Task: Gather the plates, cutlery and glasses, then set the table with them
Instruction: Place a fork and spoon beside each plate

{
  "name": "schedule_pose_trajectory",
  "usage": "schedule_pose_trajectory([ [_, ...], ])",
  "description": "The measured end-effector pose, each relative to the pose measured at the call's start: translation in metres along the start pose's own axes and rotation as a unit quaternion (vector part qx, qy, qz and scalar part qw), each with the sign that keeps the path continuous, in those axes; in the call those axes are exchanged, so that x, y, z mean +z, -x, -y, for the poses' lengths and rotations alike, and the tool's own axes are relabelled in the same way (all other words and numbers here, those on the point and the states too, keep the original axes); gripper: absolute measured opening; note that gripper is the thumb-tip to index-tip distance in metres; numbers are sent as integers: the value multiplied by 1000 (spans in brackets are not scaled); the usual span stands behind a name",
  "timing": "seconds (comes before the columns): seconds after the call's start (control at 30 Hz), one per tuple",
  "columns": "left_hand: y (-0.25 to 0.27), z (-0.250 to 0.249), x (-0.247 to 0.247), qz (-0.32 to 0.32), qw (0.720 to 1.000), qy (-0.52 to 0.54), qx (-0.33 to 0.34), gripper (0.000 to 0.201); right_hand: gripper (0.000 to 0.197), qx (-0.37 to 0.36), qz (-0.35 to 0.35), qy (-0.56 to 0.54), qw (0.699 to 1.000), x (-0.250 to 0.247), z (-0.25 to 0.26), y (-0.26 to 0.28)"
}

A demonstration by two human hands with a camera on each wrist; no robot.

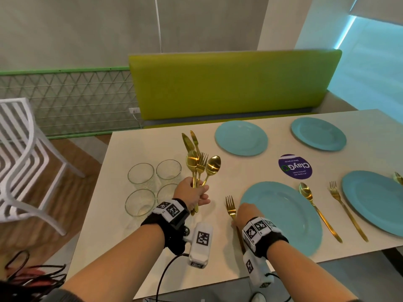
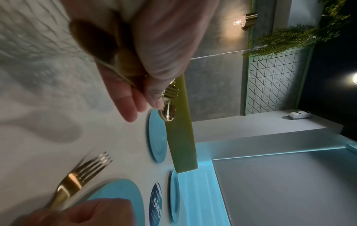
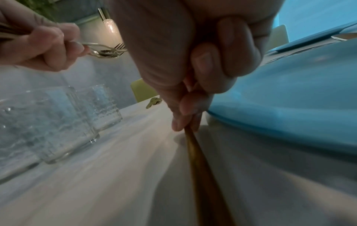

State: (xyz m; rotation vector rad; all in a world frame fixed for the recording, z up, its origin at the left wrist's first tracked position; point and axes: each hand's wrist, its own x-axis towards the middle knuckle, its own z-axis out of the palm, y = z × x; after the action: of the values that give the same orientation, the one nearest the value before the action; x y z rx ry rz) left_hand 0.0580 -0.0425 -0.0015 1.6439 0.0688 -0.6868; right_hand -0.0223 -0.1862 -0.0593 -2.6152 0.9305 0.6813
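The table (image 1: 152,247) carries four blue plates (image 1: 241,137), well spread. Four glasses (image 1: 141,176) cluster left, just behind the left hand (image 1: 192,192), which grips a cutlery bunch (image 1: 201,168) above the table. Two knives (image 1: 190,141) lie beyond it. The right hand (image 1: 246,214) pinches a fork (image 1: 230,207) lying just left of the nearest plate (image 1: 290,216); a spoon (image 1: 314,205) lies beside its right rim.

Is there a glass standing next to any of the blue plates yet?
No, all four glasses stand bunched at the left end of the table, away from the blue plates.
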Motion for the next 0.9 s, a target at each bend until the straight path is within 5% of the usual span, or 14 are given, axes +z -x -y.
schedule_pose_trajectory([
  [0.5,-4,-14,1,4,1000,-7,12,11,33,-23,0,4,1000,-15,5,0],
  [0.73,-10,-42,22,33,999,-4,26,10,25,-93,-170,-122,974,-96,4,18],
  [0.9,-21,-62,54,93,995,-19,26,20,30,-202,-232,-55,950,-129,-5,14],
])
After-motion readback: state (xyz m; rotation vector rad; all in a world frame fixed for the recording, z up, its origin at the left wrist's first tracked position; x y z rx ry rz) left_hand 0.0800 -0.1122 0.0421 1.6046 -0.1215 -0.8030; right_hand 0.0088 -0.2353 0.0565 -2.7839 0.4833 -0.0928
